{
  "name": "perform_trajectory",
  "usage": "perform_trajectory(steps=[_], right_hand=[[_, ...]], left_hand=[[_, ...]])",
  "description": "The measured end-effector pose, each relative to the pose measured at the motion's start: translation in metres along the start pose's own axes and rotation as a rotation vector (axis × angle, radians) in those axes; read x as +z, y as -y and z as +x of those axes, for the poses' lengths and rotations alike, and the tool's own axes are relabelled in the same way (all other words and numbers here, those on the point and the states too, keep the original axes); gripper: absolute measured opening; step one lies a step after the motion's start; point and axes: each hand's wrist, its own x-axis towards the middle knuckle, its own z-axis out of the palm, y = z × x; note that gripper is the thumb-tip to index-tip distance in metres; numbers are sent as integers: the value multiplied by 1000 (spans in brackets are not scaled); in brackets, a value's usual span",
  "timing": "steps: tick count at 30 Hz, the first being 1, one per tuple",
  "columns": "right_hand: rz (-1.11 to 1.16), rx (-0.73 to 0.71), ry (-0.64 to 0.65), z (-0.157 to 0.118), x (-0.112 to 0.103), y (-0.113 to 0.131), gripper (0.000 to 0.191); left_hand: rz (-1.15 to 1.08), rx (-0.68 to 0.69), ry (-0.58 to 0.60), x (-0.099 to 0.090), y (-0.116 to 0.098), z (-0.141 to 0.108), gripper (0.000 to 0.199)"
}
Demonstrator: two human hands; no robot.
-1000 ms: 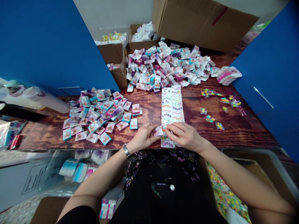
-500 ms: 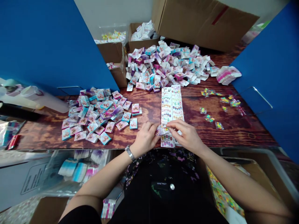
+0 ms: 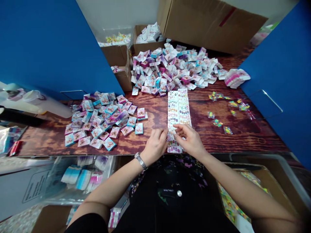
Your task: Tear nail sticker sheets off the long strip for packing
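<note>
My left hand [image 3: 156, 144], with a metal watch at the wrist, grips a small printed cardboard box [image 3: 170, 136] between thumb and fingers. From the other side my right hand [image 3: 190, 140] closes its thumb and fingertips at the box's edge. The box's far side is partly hidden by the fingers. Under both hands lie two strips of printed sheets [image 3: 173, 111] covered with rows of coloured oval pictures. Left of my hands spreads a pile of closed small boxes [image 3: 97, 121] with a hand picture on them.
Open-flapped small boxes [image 3: 175, 68] form a heap at the back. Several small packets of coloured pieces [image 3: 217, 123] lie to the right. Blue panels [image 3: 279, 81] flank the wooden table [image 3: 155, 103]. A large carton [image 3: 213, 26] stands behind; open bins [image 3: 267, 158] sit below the front edge.
My hands have drawn slightly closer together, and the small box between them has turned. A yellow bit visible at my right fingertips before no longer shows.
</note>
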Motion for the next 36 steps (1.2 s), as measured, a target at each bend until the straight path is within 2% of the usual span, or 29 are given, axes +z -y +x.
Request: perform_trajectory(steps=[5, 8, 14, 22, 25, 29, 32, 36], right_hand=[[251, 180, -67, -2, 10, -12, 35], [261, 213, -89, -6, 13, -8, 34], [-24, 56, -35, -17, 11, 9, 26], [-257, -223, 170, -12, -16, 16, 48], [-278, -288, 220, -5, -25, 16, 40], [-269, -330, 171, -2, -23, 16, 24], [-252, -245, 69, -4, -15, 14, 25], [-90, 13, 3, -11, -2, 12, 44]], left_hand=[[-1, 16, -20, 5, 1, 0, 45], [-10, 31, -48, 5, 2, 1, 43], [-3, 57, -83, 6, 3, 3, 42], [-154, -2, -72, 0, 3, 3, 53], [-281, -24, -42, -2, 2, 5, 55], [-386, -37, -16, -3, -1, 4, 50], [-392, -26, -25, -3, -1, 2, 46], [-350, 4, -38, -2, -1, 0, 41]])
